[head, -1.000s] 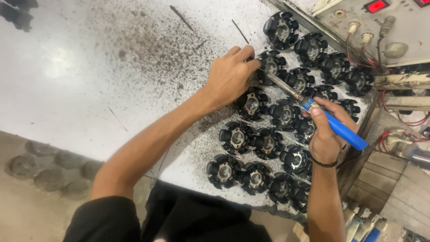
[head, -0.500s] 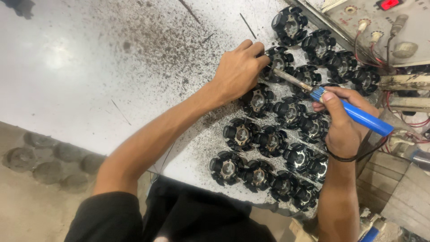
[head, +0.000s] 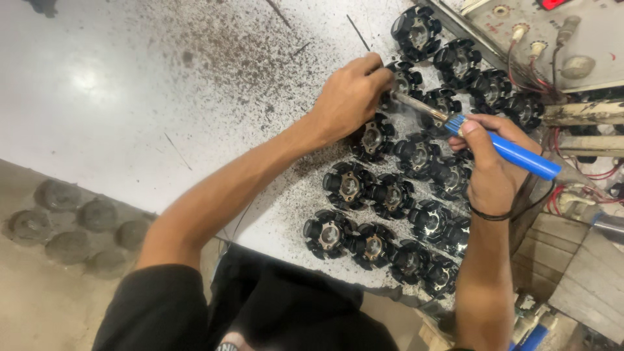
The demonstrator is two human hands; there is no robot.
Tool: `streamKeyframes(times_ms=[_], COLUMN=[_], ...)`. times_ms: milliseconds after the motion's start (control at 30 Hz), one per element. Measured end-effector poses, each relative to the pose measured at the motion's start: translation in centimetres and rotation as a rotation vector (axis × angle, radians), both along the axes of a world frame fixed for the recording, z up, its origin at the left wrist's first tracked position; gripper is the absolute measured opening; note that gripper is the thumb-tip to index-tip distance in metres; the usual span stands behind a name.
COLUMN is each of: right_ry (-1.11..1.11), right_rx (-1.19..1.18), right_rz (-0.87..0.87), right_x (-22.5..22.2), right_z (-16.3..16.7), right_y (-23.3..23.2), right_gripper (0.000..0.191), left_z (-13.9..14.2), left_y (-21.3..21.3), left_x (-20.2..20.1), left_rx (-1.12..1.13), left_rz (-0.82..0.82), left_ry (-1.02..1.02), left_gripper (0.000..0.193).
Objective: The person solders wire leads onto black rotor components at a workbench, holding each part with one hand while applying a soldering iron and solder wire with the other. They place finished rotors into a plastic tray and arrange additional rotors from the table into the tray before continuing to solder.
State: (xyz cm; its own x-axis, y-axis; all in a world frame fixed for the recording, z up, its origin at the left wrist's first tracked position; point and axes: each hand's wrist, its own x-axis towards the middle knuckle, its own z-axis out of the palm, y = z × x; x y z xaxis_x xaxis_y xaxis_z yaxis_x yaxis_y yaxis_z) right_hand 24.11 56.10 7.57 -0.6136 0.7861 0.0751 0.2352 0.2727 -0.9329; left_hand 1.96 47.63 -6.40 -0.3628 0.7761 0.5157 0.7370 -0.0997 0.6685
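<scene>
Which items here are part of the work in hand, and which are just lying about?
In use: left hand steadying a black round part; right hand holding the blue-handled soldering iron; rows of black parts.
Lying about: grey control panel, red wires, thin rod.

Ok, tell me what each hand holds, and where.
Right hand: soldering iron, by its blue handle. Left hand: fingertips on a black round part; grip unclear.
</scene>
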Motion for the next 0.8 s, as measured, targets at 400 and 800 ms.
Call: streamKeyframes(times_ms=[400,800], right_ry=[0.275,0.123], right_rx=[0.041,0.051], right_rz=[-0.107,-0.061], right_x=[7.3,5.7], right_z=[-5.3,-3.5], right_y=[-8.6,-9.6], right_gripper=[0.024,0.024], left_z=[2.2,1.1], left_y=[-10.7,-9.7], left_x=[1.2,2.4], left_rx=[-0.109,-0.103], left_rz=[-0.020,-0.065], left_ry=[0.038,0.107], left_gripper=[0.028,0.016])
